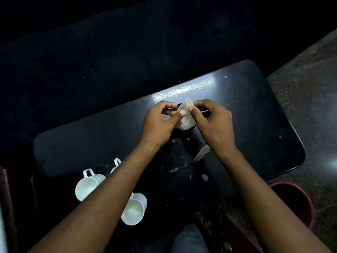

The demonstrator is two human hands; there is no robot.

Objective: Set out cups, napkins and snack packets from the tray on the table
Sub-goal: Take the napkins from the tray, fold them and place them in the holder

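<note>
Thin white paper napkin [184, 115], soft & light, is pinched at its top edges by left hand [160, 121] & right hand [213, 121] grips above glossy black rectangular table [255, 110]; tear-prone, prob. best held by edges.

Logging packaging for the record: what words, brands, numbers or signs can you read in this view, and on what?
None can be read.
White napkin, pinched by left hand and right hand: plain, no print visible.
White cups: no markings visible.
Dark table: scuffs and glare only.
</note>
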